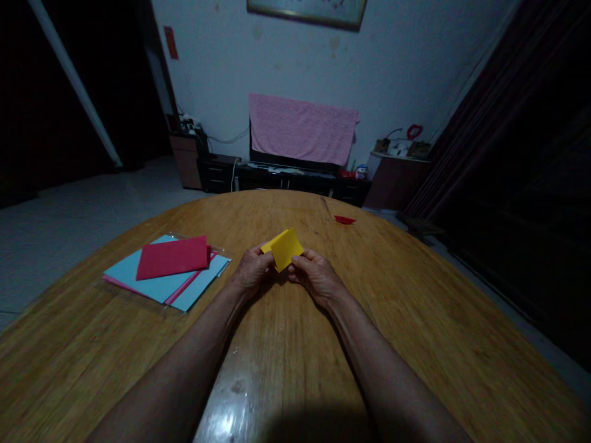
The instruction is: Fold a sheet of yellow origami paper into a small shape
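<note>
A folded square of yellow origami paper (286, 248) stands between my two hands above the middle of the table. My left hand (252, 271) pinches its lower left side, and my right hand (314, 278) pinches its lower right side. To the left of my left hand lies a stack of pale blue and pink paper sheets (162, 289) in a clear plastic sleeve, with a folded red sheet (172, 257) on top. A small red paper scrap (345, 219) lies on the far right of the table.
The paper and hands are on a round wooden table (295, 351). Beyond its far edge stand a low dark TV cabinet (290, 178) and a television covered by a pink towel (303, 129). A side table with small items (397, 151) stands at the right.
</note>
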Available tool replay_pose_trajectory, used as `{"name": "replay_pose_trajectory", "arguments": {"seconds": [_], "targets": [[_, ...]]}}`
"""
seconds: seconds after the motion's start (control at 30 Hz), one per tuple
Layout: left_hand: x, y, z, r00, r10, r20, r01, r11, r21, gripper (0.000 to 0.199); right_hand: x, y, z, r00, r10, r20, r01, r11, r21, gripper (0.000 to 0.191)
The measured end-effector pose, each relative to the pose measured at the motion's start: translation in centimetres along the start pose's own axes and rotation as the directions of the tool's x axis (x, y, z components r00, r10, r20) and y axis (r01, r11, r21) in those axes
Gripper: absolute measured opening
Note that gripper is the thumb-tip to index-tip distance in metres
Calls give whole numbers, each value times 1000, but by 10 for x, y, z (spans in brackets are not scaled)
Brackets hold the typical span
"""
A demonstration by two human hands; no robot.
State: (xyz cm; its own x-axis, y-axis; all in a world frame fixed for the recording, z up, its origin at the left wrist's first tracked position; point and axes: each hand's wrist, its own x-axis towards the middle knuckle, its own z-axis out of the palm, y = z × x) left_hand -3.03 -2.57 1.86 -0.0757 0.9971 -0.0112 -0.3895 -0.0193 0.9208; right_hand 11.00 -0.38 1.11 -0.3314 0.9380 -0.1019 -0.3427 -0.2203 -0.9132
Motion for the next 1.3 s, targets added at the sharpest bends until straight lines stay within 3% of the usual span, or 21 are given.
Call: {"name": "replay_pose_trajectory", "arguments": {"seconds": [0.1,0.2,0.37,0.5,0.63,0.7,0.8,0.93,1.07,1.17,1.3], "targets": [[1,-2,0,997,47,-63,-41,995,87,25,0,0,2,999,-14,-46,13,1000,-19,27],[3,-4,-1,978,174,-116,-140,957,253,19,1,-4,0,994,-5,-107,6,1000,10,28],[2,-5,-5,879,466,-97,-310,715,627,12,1,-12,-1,990,61,-130,-51,996,77,37],[1,-7,-5,830,557,-27,-353,562,748,16,-2,-15,2,995,67,-77,-65,998,20,43],[1,-11,-6,817,576,33,-359,463,811,21,-5,-11,5,998,67,21,-67,997,-27,38],[1,-12,-6,818,574,44,-357,446,821,23,-4,-8,6,998,59,13,-59,997,-45,31],[1,-12,-6,829,560,-1,-346,513,786,20,-1,-4,5,996,41,-79,-45,997,-55,24],[2,-12,-7,862,499,-90,-281,617,735,28,6,-1,1,982,-27,-187,-2,988,-153,36],[8,-14,-12,874,470,-128,-221,617,756,45,10,0,-6,975,-85,-207,9,940,-341,49],[10,-15,-17,879,465,-107,-189,546,816,48,14,3,-13,972,-144,-183,31,858,-513,55],[9,-15,-21,909,416,-16,-176,420,890,35,18,5,-23,942,-303,-147,72,609,-790,58]]}}
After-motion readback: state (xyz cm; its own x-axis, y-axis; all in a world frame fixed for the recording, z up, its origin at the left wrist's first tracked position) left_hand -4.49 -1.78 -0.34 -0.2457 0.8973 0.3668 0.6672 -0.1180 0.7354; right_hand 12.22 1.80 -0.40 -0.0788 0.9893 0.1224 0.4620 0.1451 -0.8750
